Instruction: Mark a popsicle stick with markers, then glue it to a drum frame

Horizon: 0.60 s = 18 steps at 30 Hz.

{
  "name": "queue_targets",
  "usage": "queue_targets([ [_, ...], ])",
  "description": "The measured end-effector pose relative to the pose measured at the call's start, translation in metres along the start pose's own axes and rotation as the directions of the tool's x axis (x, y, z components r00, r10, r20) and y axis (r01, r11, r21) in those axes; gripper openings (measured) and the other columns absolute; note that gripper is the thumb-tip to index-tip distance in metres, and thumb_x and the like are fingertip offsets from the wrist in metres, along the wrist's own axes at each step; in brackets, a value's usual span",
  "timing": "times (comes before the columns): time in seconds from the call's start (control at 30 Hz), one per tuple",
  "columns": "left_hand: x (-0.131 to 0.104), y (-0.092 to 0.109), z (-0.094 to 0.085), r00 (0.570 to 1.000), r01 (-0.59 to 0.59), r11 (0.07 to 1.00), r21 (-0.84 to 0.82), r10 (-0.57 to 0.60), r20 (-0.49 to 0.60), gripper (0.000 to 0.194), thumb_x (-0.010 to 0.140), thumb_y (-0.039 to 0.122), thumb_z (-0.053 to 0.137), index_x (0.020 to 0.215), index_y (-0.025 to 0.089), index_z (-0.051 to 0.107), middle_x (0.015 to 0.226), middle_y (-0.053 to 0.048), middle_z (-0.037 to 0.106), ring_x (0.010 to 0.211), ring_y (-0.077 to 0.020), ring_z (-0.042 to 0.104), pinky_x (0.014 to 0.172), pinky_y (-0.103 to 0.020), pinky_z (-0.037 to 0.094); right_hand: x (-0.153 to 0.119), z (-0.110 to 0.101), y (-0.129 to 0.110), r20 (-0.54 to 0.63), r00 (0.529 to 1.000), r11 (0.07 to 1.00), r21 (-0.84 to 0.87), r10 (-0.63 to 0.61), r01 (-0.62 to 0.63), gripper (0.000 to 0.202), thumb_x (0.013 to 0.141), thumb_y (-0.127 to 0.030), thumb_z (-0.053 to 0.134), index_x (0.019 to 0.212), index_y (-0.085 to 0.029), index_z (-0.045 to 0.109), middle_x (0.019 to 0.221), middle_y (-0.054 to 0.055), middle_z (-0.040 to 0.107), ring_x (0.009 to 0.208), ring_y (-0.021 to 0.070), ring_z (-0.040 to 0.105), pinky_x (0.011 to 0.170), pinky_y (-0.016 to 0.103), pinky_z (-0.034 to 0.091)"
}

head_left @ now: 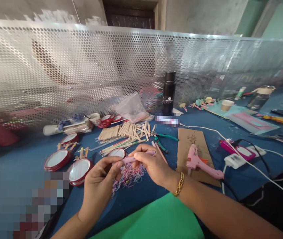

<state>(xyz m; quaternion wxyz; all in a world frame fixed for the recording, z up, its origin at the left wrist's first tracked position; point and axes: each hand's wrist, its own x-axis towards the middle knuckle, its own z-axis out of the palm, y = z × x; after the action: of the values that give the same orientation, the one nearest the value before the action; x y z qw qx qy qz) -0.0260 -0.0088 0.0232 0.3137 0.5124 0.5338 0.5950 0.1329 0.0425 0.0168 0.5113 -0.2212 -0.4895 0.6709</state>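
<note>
A slim pink-lilac stick [129, 160] is held level between my two hands, over the table. My left hand [96, 186] pinches its left end between thumb and forefinger. The fingers of my right hand [155, 166], which has a gold chain bracelet on the wrist, are closed around its right part. Below the stick lies a tangled heap of thin pastel loops [131, 176], partly hidden by my hands. Several round, red-rimmed pieces with white faces [80, 171] lie to the left. More pinkish sticks [160, 152] lie just behind my right hand.
A pink glue gun [193, 159] rests on cardboard [183, 142] at right, near a white power strip [234, 161] and cables. Behind my hands are wooden sticks [129, 131], green-handled pliers [166, 136] and a black bottle [169, 94]. Green material [156, 222] is in front; a perforated metal panel [94, 63] stands behind.
</note>
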Motion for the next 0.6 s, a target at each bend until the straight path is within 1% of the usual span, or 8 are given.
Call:
queue_targets([
  [0.1, 0.002, -0.006, 0.001, 0.999, 0.043, 0.998, -0.051, -0.042, 0.019, 0.018, 0.075, 0.035, 0.079, 0.084, 0.021, 0.074, 0.046, 0.004, 0.055, 0.043, -0.0101, 0.043, 0.042, -0.021, 0.031, 0.002, -0.001, 0.0, -0.009, 1.0, 0.999, -0.037, 0.016, -0.016, 0.014, 0.075, -0.031, 0.064, 0.073, -0.019, 0.069, 0.058, -0.001, 0.064, 0.057, 0.0131, 0.058, 0.061, 0.028, 0.046],
  [0.17, 0.002, -0.007, 0.002, 0.999, 0.054, 0.997, -0.063, -0.053, 0.013, 0.018, 0.075, 0.035, 0.079, 0.083, 0.02, 0.074, 0.046, 0.004, 0.055, 0.043, -0.0098, 0.043, 0.042, -0.02, 0.031, 0.002, -0.001, 0.0, -0.018, 1.0, 0.998, -0.062, 0.021, -0.022, 0.014, 0.075, -0.031, 0.063, 0.073, -0.018, 0.068, 0.057, -0.001, 0.063, 0.057, 0.0131, 0.058, 0.06, 0.027, 0.045],
  [0.27, -0.001, -0.006, 0.003, 0.998, 0.056, 0.997, -0.057, -0.056, 0.002, 0.018, 0.075, 0.035, 0.079, 0.082, 0.02, 0.073, 0.045, 0.004, 0.055, 0.043, -0.0095, 0.043, 0.042, -0.02, 0.031, 0.0, 0.0, -0.002, -0.028, 1.0, 0.995, -0.102, -0.004, 0.001, 0.014, 0.076, -0.03, 0.062, 0.072, -0.018, 0.067, 0.058, 0.0, 0.062, 0.057, 0.0129, 0.057, 0.061, 0.027, 0.045],
  [0.37, -0.001, -0.004, 0.005, 0.998, 0.06, 0.997, -0.048, -0.059, 0.019, 0.02, 0.077, 0.038, 0.077, 0.085, 0.021, 0.073, 0.046, 0.004, 0.056, 0.043, -0.0094, 0.043, 0.043, -0.02, 0.031, -0.001, 0.0, -0.007, -0.014, 0.999, 0.989, -0.144, -0.035, 0.033, 0.013, 0.076, -0.029, 0.06, 0.072, -0.019, 0.066, 0.059, -0.001, 0.062, 0.058, 0.0124, 0.056, 0.061, 0.026, 0.045],
  [0.43, 0.001, -0.004, 0.006, 0.995, 0.082, 0.996, -0.025, -0.08, 0.056, 0.023, 0.079, 0.041, 0.076, 0.087, 0.02, 0.073, 0.047, 0.004, 0.056, 0.044, -0.0096, 0.043, 0.043, -0.02, 0.031, 0.0, -0.001, -0.011, -0.003, 0.999, 0.98, -0.194, -0.037, 0.035, 0.012, 0.076, -0.026, 0.058, 0.072, -0.019, 0.066, 0.058, -0.002, 0.06, 0.057, 0.0118, 0.055, 0.059, 0.025, 0.044],
  [0.5, 0.003, -0.003, 0.007, 0.987, 0.126, 0.992, -0.003, -0.125, 0.105, 0.028, 0.079, 0.044, 0.076, 0.089, 0.018, 0.074, 0.046, 0.003, 0.057, 0.044, -0.0098, 0.042, 0.044, -0.021, 0.03, 0.003, -0.004, -0.014, 0.009, 1.0, 0.97, -0.243, -0.029, 0.03, 0.012, 0.077, -0.024, 0.056, 0.072, -0.019, 0.066, 0.057, -0.002, 0.059, 0.056, 0.0114, 0.054, 0.057, 0.024, 0.043],
  [0.6, 0.005, -0.002, 0.007, 0.96, 0.215, 0.976, -0.029, -0.206, 0.191, 0.04, 0.079, 0.05, 0.074, 0.101, 0.017, 0.073, 0.048, 0.002, 0.059, 0.045, -0.0113, 0.045, 0.045, -0.021, 0.031, 0.006, -0.008, -0.016, 0.074, 0.997, 0.96, -0.281, 0.001, 0.019, 0.012, 0.079, -0.024, 0.057, 0.077, -0.019, 0.068, 0.062, -0.001, 0.062, 0.061, 0.0121, 0.057, 0.061, 0.025, 0.046],
])
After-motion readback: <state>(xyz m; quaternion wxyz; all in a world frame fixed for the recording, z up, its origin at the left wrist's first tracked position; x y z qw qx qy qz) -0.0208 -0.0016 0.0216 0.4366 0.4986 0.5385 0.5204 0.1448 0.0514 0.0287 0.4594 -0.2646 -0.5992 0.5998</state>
